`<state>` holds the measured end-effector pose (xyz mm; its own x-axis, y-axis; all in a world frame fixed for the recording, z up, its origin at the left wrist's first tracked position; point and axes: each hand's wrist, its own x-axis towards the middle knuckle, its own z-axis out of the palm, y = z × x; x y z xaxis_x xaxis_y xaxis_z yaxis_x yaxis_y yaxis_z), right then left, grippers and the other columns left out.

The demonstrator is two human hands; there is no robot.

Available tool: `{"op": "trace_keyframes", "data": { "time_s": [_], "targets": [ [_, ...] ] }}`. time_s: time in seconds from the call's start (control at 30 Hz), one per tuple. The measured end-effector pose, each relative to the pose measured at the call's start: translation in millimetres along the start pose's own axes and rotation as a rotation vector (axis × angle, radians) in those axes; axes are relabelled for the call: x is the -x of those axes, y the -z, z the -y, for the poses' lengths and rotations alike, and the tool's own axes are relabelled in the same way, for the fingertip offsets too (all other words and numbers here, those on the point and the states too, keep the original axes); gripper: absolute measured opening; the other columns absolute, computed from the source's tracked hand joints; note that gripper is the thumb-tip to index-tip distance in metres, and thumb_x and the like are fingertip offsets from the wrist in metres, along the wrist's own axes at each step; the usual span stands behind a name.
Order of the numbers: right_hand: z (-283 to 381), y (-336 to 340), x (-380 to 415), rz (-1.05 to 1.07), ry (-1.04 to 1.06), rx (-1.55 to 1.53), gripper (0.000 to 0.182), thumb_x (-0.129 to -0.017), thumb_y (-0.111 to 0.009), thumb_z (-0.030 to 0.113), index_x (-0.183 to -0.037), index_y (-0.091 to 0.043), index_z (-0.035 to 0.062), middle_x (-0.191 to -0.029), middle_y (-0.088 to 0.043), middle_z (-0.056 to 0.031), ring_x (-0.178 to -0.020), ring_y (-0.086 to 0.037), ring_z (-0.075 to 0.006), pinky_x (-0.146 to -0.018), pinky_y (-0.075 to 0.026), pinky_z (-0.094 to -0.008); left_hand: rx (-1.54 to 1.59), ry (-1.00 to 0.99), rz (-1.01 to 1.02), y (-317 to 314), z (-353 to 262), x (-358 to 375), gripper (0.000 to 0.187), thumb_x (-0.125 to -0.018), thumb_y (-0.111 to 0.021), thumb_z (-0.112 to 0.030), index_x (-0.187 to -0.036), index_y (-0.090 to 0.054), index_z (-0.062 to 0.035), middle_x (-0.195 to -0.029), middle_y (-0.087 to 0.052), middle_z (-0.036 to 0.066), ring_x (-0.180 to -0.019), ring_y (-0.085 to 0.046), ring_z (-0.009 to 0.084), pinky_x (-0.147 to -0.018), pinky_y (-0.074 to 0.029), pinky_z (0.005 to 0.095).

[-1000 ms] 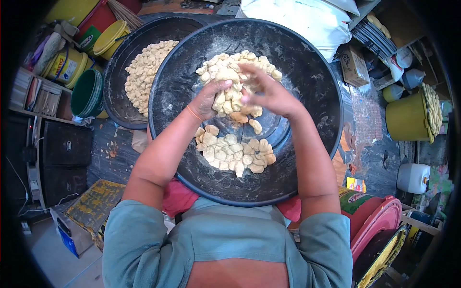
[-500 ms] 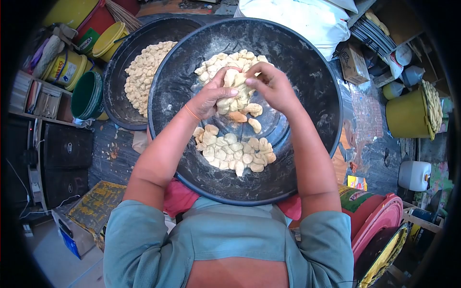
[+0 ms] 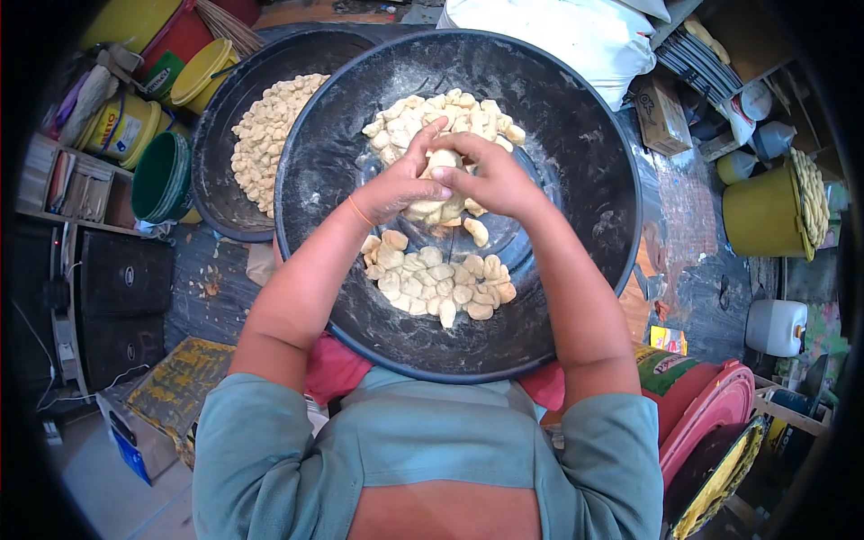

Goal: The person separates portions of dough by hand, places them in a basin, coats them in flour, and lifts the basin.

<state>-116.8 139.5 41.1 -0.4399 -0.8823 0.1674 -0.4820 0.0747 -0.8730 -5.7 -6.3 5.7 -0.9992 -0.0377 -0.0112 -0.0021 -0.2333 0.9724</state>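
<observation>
A wide black basin [image 3: 576, 162] sits in front of my body. Over its middle, my left hand [image 3: 402, 187] cups several pale, dough-like pieces [image 3: 443, 162], thumb across them. My right hand [image 3: 493, 180] closes on the same handful from the other side, its thumb pressing on top. Fingers hide part of what is held. Behind the hands lies a heap of similar pale pieces [image 3: 459, 112]. Nearer to me, a flatter pile of pale pieces [image 3: 436, 283] spreads over the basin floor. One loose piece [image 3: 476, 232] rests just below my right hand.
A second black basin [image 3: 216, 171] with many small lumps [image 3: 270, 148] stands at the left, partly behind the first. Yellow bucket [image 3: 202, 76] and green bucket [image 3: 162, 184] are beyond it. On the right are a cardboard box [image 3: 663, 117], a yellow-green bucket [image 3: 760, 216] and a red bucket [image 3: 711, 396].
My right hand has come down and inward, closing over the handful with my left. Its pinch on the upper pieces has become a two-handed hold. More of the far heap shows.
</observation>
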Motion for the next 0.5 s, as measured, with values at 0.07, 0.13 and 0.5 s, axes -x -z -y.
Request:
{"op": "trace_keyframes", "data": {
  "time_s": [0.07,0.13,0.5],
  "targets": [
    [-7,-3,-3,-0.057,-0.084,-0.141,0.024,-0.087,-0.065,0.022,-0.104,-0.064,0.0058,-0.099,-0.063,-0.0060,-0.091,-0.058,-0.0157,-0.083,-0.046,-0.0297,-0.099,0.004,0.021,1,2,1,0.092,-0.068,-0.062,-0.002,-0.148,-0.019,-0.0096,-0.149,-0.026,0.012,-0.139,-0.024,0.0199,-0.109,-0.029,0.0307],
    [-4,8,-10,-0.322,-0.165,-0.388,0.020,-0.092,-0.059,0.020,-0.098,-0.063,0.0013,-0.093,-0.064,-0.0038,-0.080,-0.058,-0.0108,-0.075,-0.048,-0.0256,-0.089,0.064,0.055,1,-5,3,0.091,-0.068,-0.060,-0.002,-0.148,-0.019,-0.0095,-0.150,-0.026,0.012,-0.139,-0.024,0.0200,-0.109,-0.029,0.0299],
    [-7,12,-2,0.061,-0.171,0.026,0.030,-0.080,-0.072,0.013,-0.107,-0.062,0.0034,-0.089,-0.058,-0.0043,-0.076,-0.054,-0.0097,-0.070,-0.046,-0.0241,0.146,0.004,0.002,1,-1,5,0.093,-0.066,-0.062,0.001,-0.148,-0.019,-0.0121,-0.136,-0.042,0.014,-0.124,-0.046,0.0197,-0.104,-0.038,0.0327]
  ]
}}
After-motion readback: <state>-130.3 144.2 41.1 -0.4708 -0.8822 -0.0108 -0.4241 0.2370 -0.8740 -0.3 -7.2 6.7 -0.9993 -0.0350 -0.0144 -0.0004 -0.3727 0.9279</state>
